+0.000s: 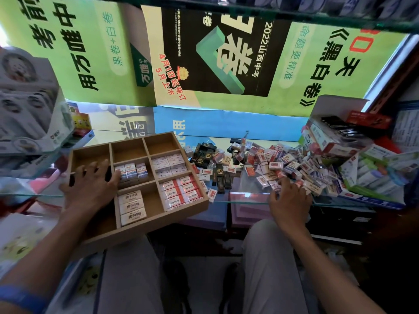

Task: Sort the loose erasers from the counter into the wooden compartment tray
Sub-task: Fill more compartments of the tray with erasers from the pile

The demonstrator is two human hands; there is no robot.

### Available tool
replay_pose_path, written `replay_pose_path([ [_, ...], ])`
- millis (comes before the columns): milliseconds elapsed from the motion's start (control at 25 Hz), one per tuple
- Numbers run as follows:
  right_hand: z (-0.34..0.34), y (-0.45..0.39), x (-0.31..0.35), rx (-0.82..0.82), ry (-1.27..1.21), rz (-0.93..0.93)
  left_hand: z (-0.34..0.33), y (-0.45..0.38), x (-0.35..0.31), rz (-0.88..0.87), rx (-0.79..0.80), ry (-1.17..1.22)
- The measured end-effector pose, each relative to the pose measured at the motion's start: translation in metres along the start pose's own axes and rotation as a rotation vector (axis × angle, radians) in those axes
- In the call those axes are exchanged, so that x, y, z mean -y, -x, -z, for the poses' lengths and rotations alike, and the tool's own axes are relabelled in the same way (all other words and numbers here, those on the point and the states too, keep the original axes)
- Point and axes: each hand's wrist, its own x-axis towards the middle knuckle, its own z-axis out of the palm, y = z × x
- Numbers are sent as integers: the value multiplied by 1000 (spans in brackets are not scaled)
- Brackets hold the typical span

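A glass bench (247, 197) fronts green posters (95, 53), boxed stock at 3 o'clock. The wooden tray (158, 219), part-filled, sits at 9 o'clock; loose erasers (267, 164) heap at 2. The left hand (90, 189) lies flat on the tray; the right hand (289, 200) touches erasers, grip unclear.

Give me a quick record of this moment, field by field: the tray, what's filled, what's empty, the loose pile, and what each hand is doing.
tray: wooden compartment tray, three by three, overhanging the glass counter edge
filled: centre, middle-right, lower-middle and lower-right compartments hold erasers
empty: the three far compartments; the two left ones are hidden by the hand
loose pile: loose erasers scattered right of the tray
left hand: fingers spread, resting on the tray's left side
right hand: at the pile's near edge; grip unclear
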Motion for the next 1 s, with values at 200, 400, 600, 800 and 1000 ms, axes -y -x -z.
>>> replay_pose_path([
  [200,14,-10,3,-130,-467,15,-1,0,-1,11,-5,-9],
  [400,12,-77,-13,-128,-260,-215,0,1,-2,17,-15,-17],
  [600,5,-94,-9,13,0,-233,-1,0,-1,17,-19,-27],
  [800,9,-99,-3,45,22,-242,-1,-2,0,15,-6,-9],
  [1000,12,-98,-6,-70,-134,-290,0,1,-3,22,-19,-9],
])
